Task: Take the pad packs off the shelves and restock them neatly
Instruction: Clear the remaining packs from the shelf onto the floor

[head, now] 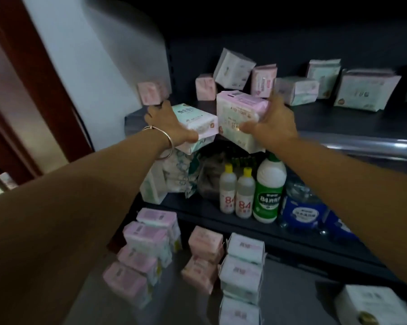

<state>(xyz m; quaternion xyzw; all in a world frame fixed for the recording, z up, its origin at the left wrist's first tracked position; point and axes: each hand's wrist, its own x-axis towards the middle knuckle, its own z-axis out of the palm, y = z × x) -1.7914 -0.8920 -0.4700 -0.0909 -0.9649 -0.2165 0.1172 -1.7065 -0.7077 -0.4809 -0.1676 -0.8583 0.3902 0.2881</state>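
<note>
Both hands full at the upper shelf (338,118) lip: left hand (167,127) grips a mint pad pack (195,120), right hand (275,123) a pink pack (240,113), long axes running left-right, 2 packs nearly touching.

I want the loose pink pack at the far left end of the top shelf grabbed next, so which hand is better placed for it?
Left. The left hand sits right below the small pink pack, though it already grips a mint pack. The right hand is farther away, holding a pink-topped pack.
</note>
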